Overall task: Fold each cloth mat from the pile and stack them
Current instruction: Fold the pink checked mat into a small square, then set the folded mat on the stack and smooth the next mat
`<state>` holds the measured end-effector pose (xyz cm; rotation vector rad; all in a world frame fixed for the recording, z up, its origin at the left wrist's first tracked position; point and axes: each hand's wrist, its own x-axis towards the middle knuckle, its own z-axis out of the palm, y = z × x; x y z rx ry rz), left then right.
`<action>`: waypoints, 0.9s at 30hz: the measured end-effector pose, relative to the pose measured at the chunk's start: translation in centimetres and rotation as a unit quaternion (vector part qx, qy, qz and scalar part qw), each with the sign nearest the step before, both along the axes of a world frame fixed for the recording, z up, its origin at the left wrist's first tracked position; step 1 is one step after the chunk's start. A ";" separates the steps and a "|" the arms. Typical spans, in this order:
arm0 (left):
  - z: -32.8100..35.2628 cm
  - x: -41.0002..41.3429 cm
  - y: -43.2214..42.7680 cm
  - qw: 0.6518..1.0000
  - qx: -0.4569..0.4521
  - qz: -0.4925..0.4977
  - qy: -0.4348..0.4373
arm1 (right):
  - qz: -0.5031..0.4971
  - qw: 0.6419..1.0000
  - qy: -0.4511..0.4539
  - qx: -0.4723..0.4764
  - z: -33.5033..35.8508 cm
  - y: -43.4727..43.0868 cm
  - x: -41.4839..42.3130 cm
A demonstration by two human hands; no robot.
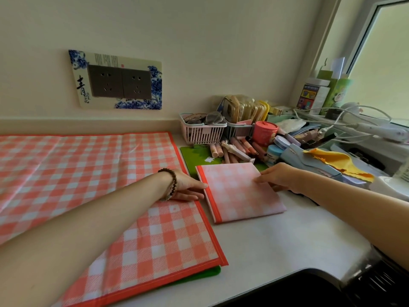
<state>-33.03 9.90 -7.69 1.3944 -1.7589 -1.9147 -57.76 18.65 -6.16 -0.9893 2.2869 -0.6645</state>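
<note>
I count one folded mat [240, 192] between my fingers: left hand [188, 185] straight-fingered against its edge, right hand [278, 177] seemingly pinching it; one open mat [88, 173] beneath the left.

One wide head-worn view looks forward and down, close over the counter [276, 244], toward the wall [199, 36].

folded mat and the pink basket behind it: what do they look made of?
The folded mat looks like thin coated or non-woven cloth, matte on this paler side, with stitched orange edge binding and crisp folds; exact fibre unclear. The pink basket looks like moulded plastic, smooth, with slotted walls.
</note>
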 end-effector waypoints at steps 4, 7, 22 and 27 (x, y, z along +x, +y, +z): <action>0.1 0.9 0.3 1.000 -0.006 -0.004 0.014 | 0.013 1.000 0.004 0.006 0.3 0.2 0.3; 0.1 1.7 0.6 0.999 -0.013 -0.005 0.029 | 0.022 1.000 0.005 -0.004 0.7 0.6 0.6; 1.5 10.9 1.6 0.987 -0.159 -0.004 0.034 | 0.199 0.974 0.104 -0.040 4.2 0.0 11.8; 0.8 16.4 1.7 0.970 -0.240 0.012 -0.021 | 0.251 0.962 0.051 -0.100 2.2 -0.5 18.5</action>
